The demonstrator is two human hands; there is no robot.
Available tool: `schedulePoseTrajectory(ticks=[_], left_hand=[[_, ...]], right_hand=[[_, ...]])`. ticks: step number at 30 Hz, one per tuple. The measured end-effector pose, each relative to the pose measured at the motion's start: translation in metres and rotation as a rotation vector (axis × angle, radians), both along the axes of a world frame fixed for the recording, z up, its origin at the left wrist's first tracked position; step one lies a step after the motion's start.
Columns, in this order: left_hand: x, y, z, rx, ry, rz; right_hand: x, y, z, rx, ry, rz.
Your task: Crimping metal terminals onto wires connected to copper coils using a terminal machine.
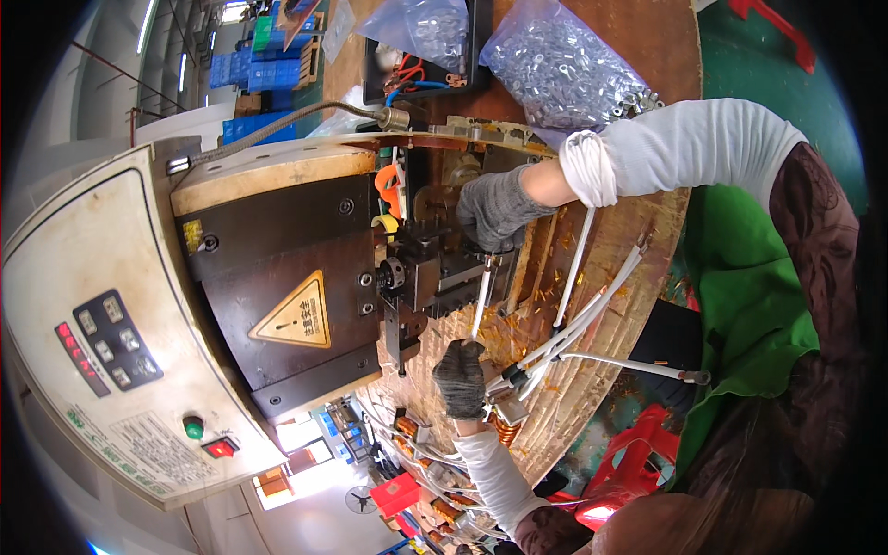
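Note:
My left hand [460, 379], in a dark grey knit glove, is closed around one end of a short white cable [482, 301]. The cable runs up in the picture to my right hand [502, 211], also gloved in grey. Those fingers are curled over the cable's other end, right at the dark metal tooling of a press [425, 273]; the fingertips and that cable end are partly hidden. Beside my hands, several white cables [583, 324] lie across the worn wooden bench [592, 388]. One has a metal lug [696, 377] on its end.
The press's pale control box [120, 324], with display and buttons, fills the left. A clear bag of silver cable lugs [564, 74] and a black tray [375, 81] with red-handled scissors lie at the top. Copper-coloured scraps litter the bench. A red stool [638, 453] stands lower right.

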State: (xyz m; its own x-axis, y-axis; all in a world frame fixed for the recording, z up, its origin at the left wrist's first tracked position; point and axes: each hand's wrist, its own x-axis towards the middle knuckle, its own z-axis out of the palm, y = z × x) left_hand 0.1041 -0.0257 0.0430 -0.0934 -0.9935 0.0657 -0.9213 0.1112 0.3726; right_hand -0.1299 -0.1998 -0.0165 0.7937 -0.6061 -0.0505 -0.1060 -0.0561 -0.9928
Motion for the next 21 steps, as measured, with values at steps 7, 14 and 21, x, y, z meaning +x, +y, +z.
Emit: schedulePoseTrajectory(ticks=[7, 14, 21], left_hand=[[0.008, 0.03, 0.008, -0.115, 0.247, 0.109], [0.102, 0.023, 0.013, -0.665, 1.466, 0.435], [0.155, -0.023, 0.014, -0.283, 1.126, 0.586]], right_hand=[[-0.075, 0.024, -0.007, 0.252, -0.284, 0.046], [-0.137, 0.057, -0.012, 0.254, 0.051, -0.23], [-0.133, 0.104, -0.05, -0.225, 0.002, -0.178]])
